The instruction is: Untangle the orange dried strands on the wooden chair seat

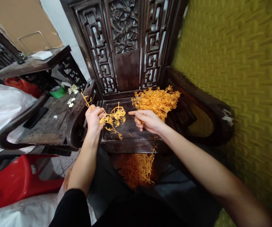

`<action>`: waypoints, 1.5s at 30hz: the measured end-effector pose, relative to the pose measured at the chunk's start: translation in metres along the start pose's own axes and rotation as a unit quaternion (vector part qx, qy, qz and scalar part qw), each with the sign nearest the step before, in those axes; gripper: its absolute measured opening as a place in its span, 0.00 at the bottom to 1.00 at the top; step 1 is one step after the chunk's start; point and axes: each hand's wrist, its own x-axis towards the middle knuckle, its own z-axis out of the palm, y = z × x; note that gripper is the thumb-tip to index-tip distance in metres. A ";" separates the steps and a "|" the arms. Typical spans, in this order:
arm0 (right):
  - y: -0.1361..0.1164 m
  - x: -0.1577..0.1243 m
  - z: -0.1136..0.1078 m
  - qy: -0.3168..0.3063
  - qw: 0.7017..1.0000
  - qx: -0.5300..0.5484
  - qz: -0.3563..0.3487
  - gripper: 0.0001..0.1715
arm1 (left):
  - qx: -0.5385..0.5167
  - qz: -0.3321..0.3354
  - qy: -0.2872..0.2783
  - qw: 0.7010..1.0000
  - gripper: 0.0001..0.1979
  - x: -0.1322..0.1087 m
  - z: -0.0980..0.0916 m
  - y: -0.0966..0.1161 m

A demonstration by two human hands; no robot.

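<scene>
My left hand [94, 117] is closed around a branching orange plastic flower sprig [116, 116]. One bare stem end sticks out above the fist, and curled, many-pronged tips spread out to its right. Facing it across a small gap is my right hand [147, 120], index finger stretched toward the sprig and the other fingers curled in. A small yellowish bit shows at those curled fingers, too small to name. Behind the right hand, a heap of similar orange sprigs [156, 100] lies on the dark wooden chair seat [126, 137].
Below the seat's front edge lies a pile of orange stems [138, 168]. A carved chair back [128, 69] rises behind. At left, another wooden chair [43, 126] holds green tape [57, 91] and small white flowers [72, 101]. A red plastic stool [24, 179] stands lower left; yellow textured material [240, 63] borders the right.
</scene>
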 end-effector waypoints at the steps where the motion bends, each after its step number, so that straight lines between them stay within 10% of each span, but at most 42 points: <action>1: -0.002 -0.002 0.000 -0.011 1.000 0.007 -0.006 0.42 | 0.009 0.008 -0.001 1.000 0.27 0.000 -0.001 -0.003; 6: -0.005 -0.008 0.010 -0.026 0.998 -0.033 -0.038 0.50 | 0.108 0.091 0.005 0.990 0.26 -0.004 -0.001 -0.023; 10: -0.006 -0.006 0.013 0.074 0.971 -0.217 -0.074 0.33 | 0.260 0.163 -0.023 0.951 0.23 -0.013 0.002 -0.031; 17: -0.012 -0.007 0.000 -0.014 0.894 -0.434 -0.112 0.26 | 0.396 0.094 -0.335 0.850 0.12 -0.038 0.018 -0.020; 20: -0.015 -0.010 0.005 -0.037 0.870 -0.481 -0.103 0.26 | 0.430 0.069 -0.364 0.823 0.11 -0.047 0.024 -0.026; 24: -0.026 -0.020 0.004 -0.012 0.851 -0.514 -0.108 0.25 | 0.361 0.090 -0.195 0.907 0.07 -0.030 0.017 -0.026; 28: -0.038 -0.027 -0.016 0.009 0.912 -0.409 -0.037 0.25 | 0.170 0.061 -0.005 0.984 0.15 0.005 -0.001 -0.012; 32: -0.034 -0.020 -0.025 0.032 0.980 -0.196 -0.024 0.21 | 0.115 -0.017 -0.060 0.991 0.18 0.005 0.000 -0.012; 37: -0.023 -0.013 -0.015 0.081 0.987 -0.119 -0.066 0.32 | 0.000 -0.108 -0.099 0.989 0.17 -0.015 0.013 -0.014; 45: -0.011 -0.008 0.004 -0.013 0.931 -0.342 -0.126 0.23 | -0.001 -0.110 -0.124 0.986 0.17 -0.021 0.016 -0.014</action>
